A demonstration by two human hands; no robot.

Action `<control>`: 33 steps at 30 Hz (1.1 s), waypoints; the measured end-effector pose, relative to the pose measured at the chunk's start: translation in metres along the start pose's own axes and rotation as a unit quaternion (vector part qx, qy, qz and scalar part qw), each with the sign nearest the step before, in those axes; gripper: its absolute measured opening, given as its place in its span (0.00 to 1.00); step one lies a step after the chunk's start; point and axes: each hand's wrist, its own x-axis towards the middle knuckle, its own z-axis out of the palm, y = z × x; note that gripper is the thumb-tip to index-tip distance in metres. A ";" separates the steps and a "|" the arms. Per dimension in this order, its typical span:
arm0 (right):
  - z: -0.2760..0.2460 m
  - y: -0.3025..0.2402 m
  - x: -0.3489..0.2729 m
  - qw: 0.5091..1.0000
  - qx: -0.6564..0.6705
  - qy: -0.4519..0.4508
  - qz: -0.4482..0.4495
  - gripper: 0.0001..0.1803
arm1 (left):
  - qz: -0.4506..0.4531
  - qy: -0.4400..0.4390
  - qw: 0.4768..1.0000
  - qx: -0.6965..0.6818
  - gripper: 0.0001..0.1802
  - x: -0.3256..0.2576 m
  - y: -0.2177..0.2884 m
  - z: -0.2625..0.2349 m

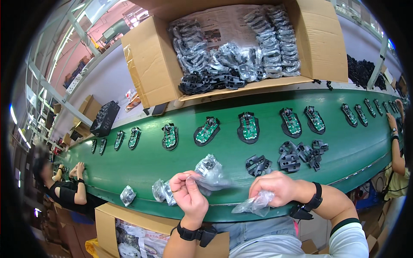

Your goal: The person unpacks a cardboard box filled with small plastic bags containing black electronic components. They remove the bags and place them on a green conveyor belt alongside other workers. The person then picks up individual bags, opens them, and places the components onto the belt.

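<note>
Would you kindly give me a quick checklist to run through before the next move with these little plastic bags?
1. Left hand pinches a clear bag with a dark part inside: ok.
2. Right hand grips a crumpled bag: ok; whether it is empty: cannot tell.
3. Loose black parts lie on the green belt: ok.
4. More bagged pieces wait at the belt's near edge: ok.
5. Board bases stand in a row, apart: ok.

Clear crinkly glossy plastic bag (211, 174) in left hand (189, 195); matt green rubbery conveyor belt (352, 146); matt black plastic shell parts (297, 157); glossy green circuit boards (248, 127); rough brown cardboard box (150, 64).
</note>
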 end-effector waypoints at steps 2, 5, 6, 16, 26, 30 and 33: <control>0.002 -0.001 0.003 0.998 -0.028 0.059 -0.020 0.18 | -0.008 -0.018 1.000 -0.019 0.07 -0.001 0.002 0.001; 0.006 -0.017 0.014 0.987 -0.021 0.158 0.030 0.25 | -0.014 -0.081 0.996 -0.037 0.07 -0.006 0.014 0.012; 0.005 -0.020 0.014 0.987 -0.002 0.147 0.066 0.26 | -0.003 -0.102 0.994 -0.029 0.07 -0.008 0.017 0.016; -0.006 -0.015 0.009 0.958 -0.154 0.237 -0.041 0.13 | 0.120 -0.125 0.978 0.112 0.10 -0.004 0.018 0.015; -0.012 -0.015 0.008 0.947 -0.199 0.248 -0.043 0.13 | 0.158 -0.126 0.944 0.262 0.09 0.001 0.024 0.018; -0.028 -0.020 0.005 0.941 -0.192 0.275 -0.045 0.09 | 0.172 -0.152 0.942 0.244 0.10 -0.001 0.024 0.018; -0.027 -0.009 0.002 0.939 -0.189 0.279 -0.074 0.06 | 0.169 -0.161 0.947 0.219 0.15 0.000 0.021 0.017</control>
